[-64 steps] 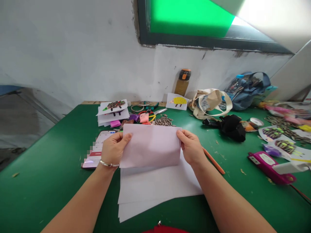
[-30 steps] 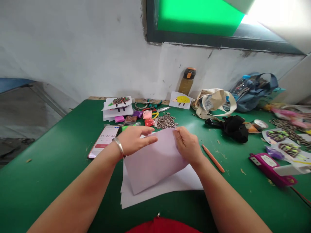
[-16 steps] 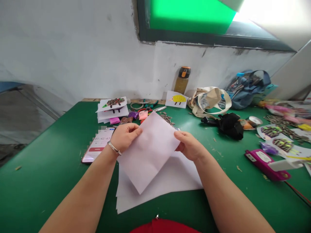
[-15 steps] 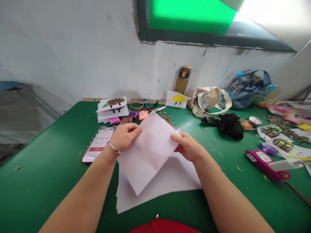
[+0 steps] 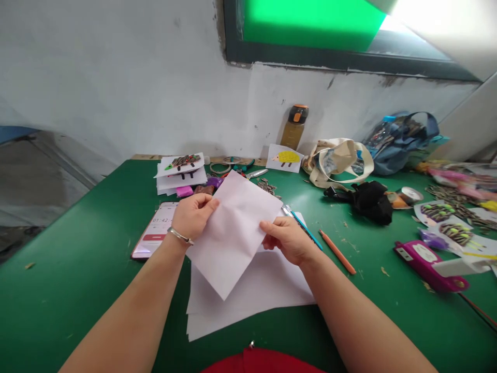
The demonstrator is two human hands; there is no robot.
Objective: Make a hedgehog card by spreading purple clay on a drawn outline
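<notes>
White and thin, the plain paper sheet (image 5: pixel 233 235) hangs cornerwise between your hands: your left hand (image 5: pixel 193 216) pinches its upper-left edge, and your right hand (image 5: pixel 285 238) has its lower-right edge closed between thumb and fingers. Below your grip lies the loose stack of white paper (image 5: pixel 272 287). Judging by this, separating the sheet is done; it is not yet laid down, and the face you see carries no marks. Against half a second ago, your right grip has slid from near the right corner down the edge, uncovering the slim blue pen (image 5: pixel 309 231) just beside your right hand.
</notes>
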